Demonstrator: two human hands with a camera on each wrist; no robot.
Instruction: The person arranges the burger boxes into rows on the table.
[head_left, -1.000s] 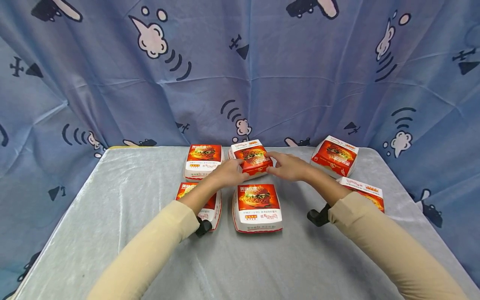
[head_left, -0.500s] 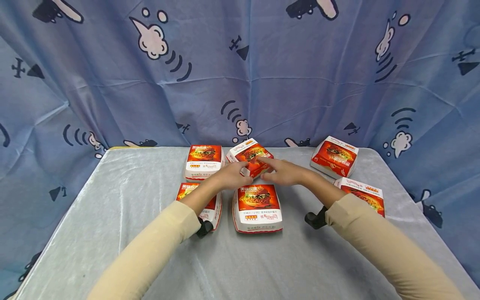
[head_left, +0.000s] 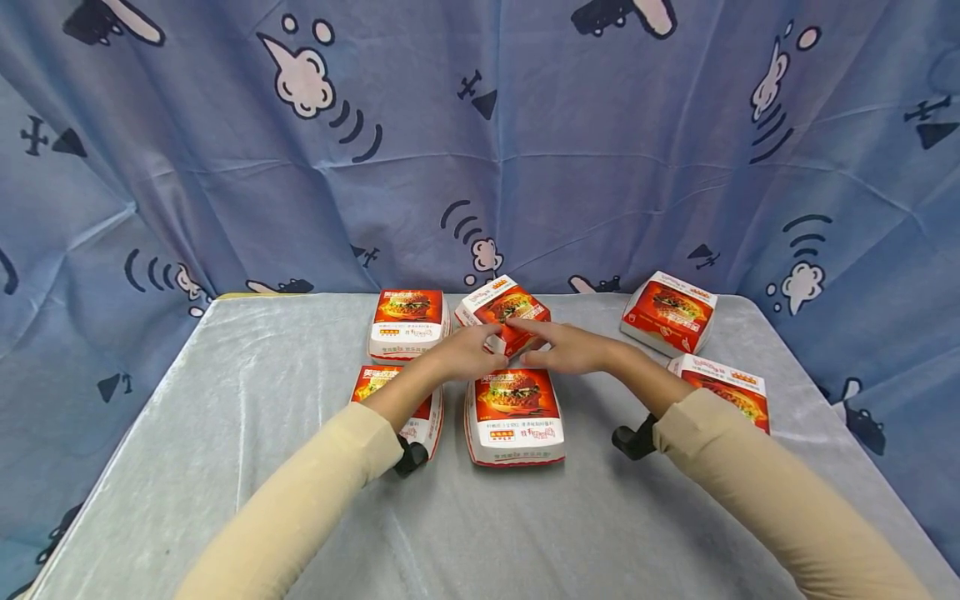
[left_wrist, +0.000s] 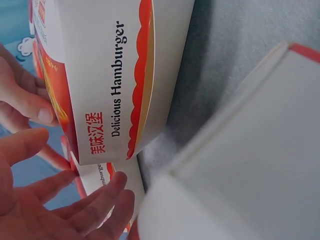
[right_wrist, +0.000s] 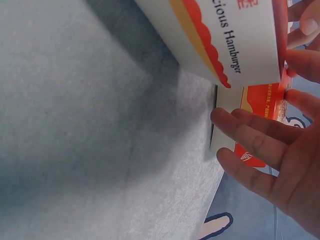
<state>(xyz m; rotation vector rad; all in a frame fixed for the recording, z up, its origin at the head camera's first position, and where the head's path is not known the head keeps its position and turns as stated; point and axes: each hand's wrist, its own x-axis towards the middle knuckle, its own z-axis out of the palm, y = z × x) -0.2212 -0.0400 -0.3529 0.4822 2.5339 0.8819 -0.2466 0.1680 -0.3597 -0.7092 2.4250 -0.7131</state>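
Observation:
A red and white hamburger box (head_left: 517,304) stands at the back middle of the table, turned at an angle to its neighbours. My left hand (head_left: 468,353) is at its near left side, fingers loosely spread in the left wrist view. My right hand (head_left: 573,347) reaches over its near right side, with the index fingertip on the red lid and the other fingers spread low beside it. Right in front of both hands sits another hamburger box (head_left: 514,417), square to the table edge. In the left wrist view its white side (left_wrist: 107,85) hides part of the turned box.
Left of the hands are a back hamburger box (head_left: 407,323) and a front hamburger box (head_left: 429,417), partly behind my left forearm. Toward the right stand two angled boxes, one farther back (head_left: 670,312) and one nearer (head_left: 727,387). A blue patterned curtain (head_left: 480,167) hangs behind the grey-covered table (head_left: 480,533).
The back middle box has turned counterclockwise, its near corner swinging toward the front box. My right hand has shifted left and slightly nearer, and its index finger lies farther over the lid.

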